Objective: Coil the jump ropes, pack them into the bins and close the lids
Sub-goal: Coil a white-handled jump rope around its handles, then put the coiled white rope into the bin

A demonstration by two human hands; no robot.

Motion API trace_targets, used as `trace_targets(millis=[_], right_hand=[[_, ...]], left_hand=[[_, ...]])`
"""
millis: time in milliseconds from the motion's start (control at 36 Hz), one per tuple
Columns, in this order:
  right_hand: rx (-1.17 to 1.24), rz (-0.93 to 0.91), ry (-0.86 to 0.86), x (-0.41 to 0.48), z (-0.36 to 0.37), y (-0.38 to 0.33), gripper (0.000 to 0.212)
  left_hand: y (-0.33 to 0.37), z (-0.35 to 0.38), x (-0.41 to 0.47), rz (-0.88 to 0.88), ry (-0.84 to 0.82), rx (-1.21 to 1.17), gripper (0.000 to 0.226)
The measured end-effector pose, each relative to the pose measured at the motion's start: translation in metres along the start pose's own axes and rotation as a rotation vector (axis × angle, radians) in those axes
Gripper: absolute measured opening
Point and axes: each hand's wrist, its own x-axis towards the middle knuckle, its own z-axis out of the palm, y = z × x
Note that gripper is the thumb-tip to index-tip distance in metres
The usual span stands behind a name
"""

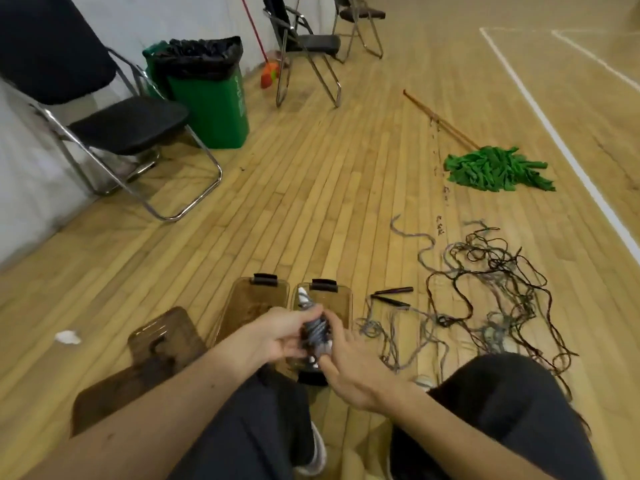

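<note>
Loose lid (162,334) lies on the floor at left. Left hand (277,336) has its fingers clenched round the coiled jump rope (316,331), held over the two open bins (249,299). Right hand (353,375) grips the bundle's lower end. Step looks like finishing the coil. Next move: lower it in without it springing loose. Tangled ropes (491,292) lie on the floor at right.

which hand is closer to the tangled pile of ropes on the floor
Right. The right hand is just to the left of the tangled ropes; the left hand is farther off, beyond the coiled rope that both hands grip.
</note>
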Motion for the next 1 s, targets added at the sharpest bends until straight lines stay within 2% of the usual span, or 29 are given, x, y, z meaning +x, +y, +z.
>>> trace_targets(millis=[56, 83, 167, 278, 389, 611, 694, 833, 889, 1000], right_hand=[[0.242, 0.089, -0.036, 0.020, 0.019, 0.010, 0.063], [0.288, 0.131, -0.059, 0.031, 0.026, 0.015, 0.062], [0.396, 0.225, -0.146, 0.068, 0.042, 0.032, 0.058], [0.525, 0.361, -0.220, 0.121, 0.060, 0.065, 0.056], [0.611, 0.432, -0.281, 0.166, 0.072, 0.095, 0.045], [0.644, 0.494, -0.407, 0.227, 0.142, 0.145, 0.041], [0.630, 0.462, -0.431, 0.239, 0.152, 0.154, 0.042], [0.731, 0.479, -0.350, 0.263, 0.157, 0.162, 0.038], [0.736, 0.508, -0.347, 0.271, 0.164, 0.166, 0.036], [0.679, 0.519, -0.454, 0.275, 0.176, 0.164, 0.031]], left_hand=[[-0.008, -0.004, 0.031, -0.053, 0.034, 0.097, 0.039], [-0.010, -0.004, 0.048, -0.074, 0.066, 0.166, 0.040], [-0.015, -0.007, 0.102, -0.131, 0.094, 0.322, 0.042], [-0.023, -0.013, 0.179, -0.165, 0.059, 0.339, 0.039], [-0.039, -0.010, 0.251, -0.197, 0.057, 0.410, 0.042], [-0.099, 0.004, 0.353, -0.331, 0.107, 0.311, 0.039], [-0.115, 0.001, 0.375, -0.312, 0.150, 0.303, 0.039], [-0.119, -0.004, 0.401, -0.206, 0.196, 0.262, 0.033], [-0.120, -0.002, 0.402, -0.175, 0.251, 0.360, 0.034], [-0.123, 0.003, 0.396, -0.152, 0.314, 0.641, 0.035]])
